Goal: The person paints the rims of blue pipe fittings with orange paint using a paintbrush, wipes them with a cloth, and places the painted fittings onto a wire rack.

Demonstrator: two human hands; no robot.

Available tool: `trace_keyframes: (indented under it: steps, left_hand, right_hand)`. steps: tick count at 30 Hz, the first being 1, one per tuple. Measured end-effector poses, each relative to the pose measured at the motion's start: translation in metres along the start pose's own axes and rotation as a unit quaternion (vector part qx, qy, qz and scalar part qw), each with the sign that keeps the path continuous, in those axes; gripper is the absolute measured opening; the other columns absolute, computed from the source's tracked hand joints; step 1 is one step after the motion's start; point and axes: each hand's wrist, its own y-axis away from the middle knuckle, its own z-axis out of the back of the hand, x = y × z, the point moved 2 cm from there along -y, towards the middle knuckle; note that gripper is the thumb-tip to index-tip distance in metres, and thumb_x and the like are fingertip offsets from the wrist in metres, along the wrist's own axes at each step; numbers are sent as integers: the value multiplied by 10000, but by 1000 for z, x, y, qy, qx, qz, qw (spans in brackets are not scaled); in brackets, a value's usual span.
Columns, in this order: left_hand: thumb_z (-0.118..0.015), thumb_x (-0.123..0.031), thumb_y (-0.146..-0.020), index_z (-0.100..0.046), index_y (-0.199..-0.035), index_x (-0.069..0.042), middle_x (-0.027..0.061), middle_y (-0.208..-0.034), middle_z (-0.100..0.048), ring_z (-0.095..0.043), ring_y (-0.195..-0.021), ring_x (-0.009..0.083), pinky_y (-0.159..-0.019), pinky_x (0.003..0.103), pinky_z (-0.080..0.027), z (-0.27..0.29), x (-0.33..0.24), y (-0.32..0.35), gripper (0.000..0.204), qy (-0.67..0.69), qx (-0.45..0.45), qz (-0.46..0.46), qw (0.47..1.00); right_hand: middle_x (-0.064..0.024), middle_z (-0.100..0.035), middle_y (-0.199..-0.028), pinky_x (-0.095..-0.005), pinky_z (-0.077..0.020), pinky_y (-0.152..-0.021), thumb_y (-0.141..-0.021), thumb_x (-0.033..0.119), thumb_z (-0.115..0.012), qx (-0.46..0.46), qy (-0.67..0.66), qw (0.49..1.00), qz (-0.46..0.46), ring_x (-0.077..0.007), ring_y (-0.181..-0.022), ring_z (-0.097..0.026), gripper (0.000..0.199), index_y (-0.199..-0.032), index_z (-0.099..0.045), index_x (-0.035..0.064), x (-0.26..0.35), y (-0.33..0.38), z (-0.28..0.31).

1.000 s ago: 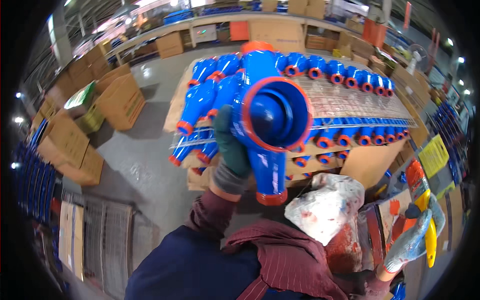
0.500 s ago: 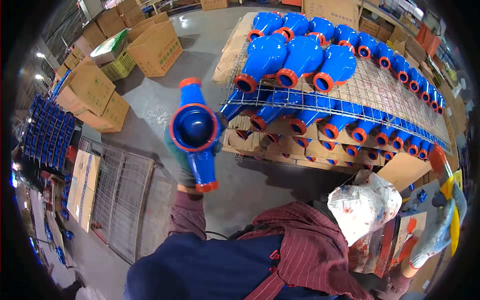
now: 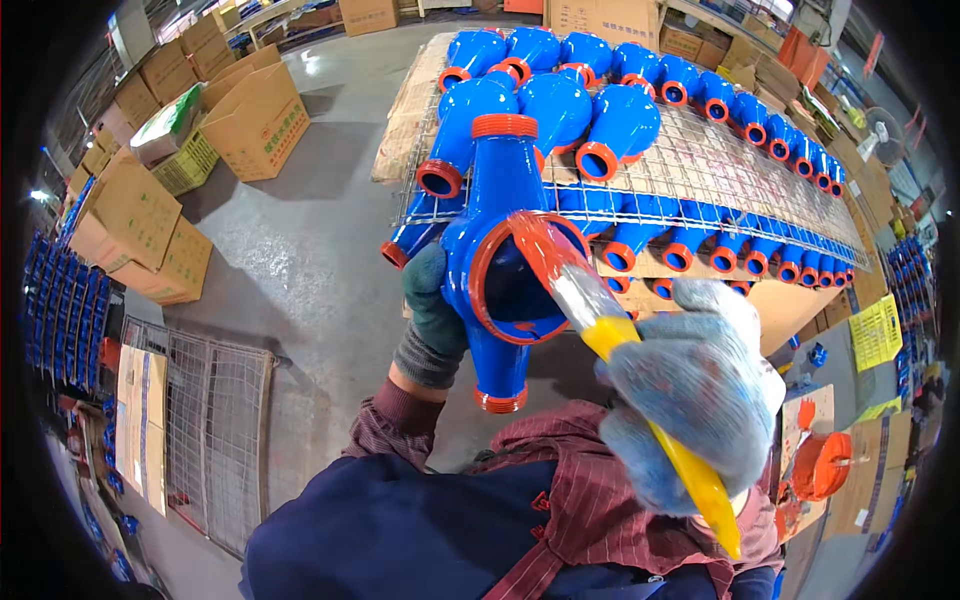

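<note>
My left hand (image 3: 430,300), in a dark green and grey glove, grips the side of a blue water meter body (image 3: 505,185). The body stands upright in the air, its wide round opening facing me and threaded red ends at top and bottom. In my right hand (image 3: 690,390), gloved in blue-grey knit, is a paintbrush (image 3: 606,335) with a yellow handle and metal ferrule. Its red-coated bristles touch the upper part of the opening's red rim. The fingers of my left hand are partly hidden behind the body.
Beyond my hands, a wire mesh rack (image 3: 700,140) carries rows of similar blue bodies (image 3: 622,125) on stacked levels. A red paint container (image 3: 822,465) stands at the lower right. Cardboard boxes (image 3: 255,118) and another mesh panel (image 3: 215,430) are on the left.
The paintbrush has come in from the far right, and its bristles now meet the rim. The meter body has moved right and closer, its opening turned toward the right.
</note>
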Motion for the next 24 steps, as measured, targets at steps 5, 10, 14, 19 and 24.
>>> trace_keyframes:
  steps: [5,10,14,19,24]
  left_hand:
    - [-586,-563,-883,-483,-1372,-34,143,-1298,-596,-596,-1173,286,-1031,461,-478,-3,7,5,728,-89,-19,-1,996]
    - [-554,-567,-900,-513,-1344,-41,119,-1258,-624,-626,-1119,255,-985,422,-512,4,-13,18,690,-149,-126,-56,979]
    - [-501,-636,-899,-525,-1348,-68,111,-1299,-605,-578,-1183,249,-1034,429,-467,15,-37,33,725,-117,-108,-67,985]
    - [-510,-663,-886,-551,-1318,-92,104,-1303,-599,-589,-1160,249,-1031,433,-474,27,-62,43,718,-129,-137,-85,978]
    - [-540,-683,-848,-444,-1388,-39,209,-1296,-549,-640,-992,297,-773,402,-597,72,-111,58,845,-136,-106,-145,974]
  right_hand:
    - [-33,-673,-795,-511,-437,-933,-664,215,-807,31,10,999,-24,-263,-834,-654,340,-964,-717,83,8,-9,-10]
    - [49,-591,-736,-493,-438,-910,-560,191,-788,111,15,991,74,-203,-805,-630,362,-907,-721,272,21,-3,-22]
    - [54,-537,-666,-486,-437,-901,-516,220,-740,169,44,983,50,-191,-774,-619,315,-822,-722,293,16,3,-21]
    - [-36,-530,-699,-526,-436,-902,-496,123,-766,119,120,984,62,-253,-749,-590,294,-780,-698,162,6,1,3]
    - [-201,-512,-1302,-420,-454,-992,-826,22,-648,32,150,987,-42,-322,-1167,-543,224,-1043,-625,-31,-28,60,69]
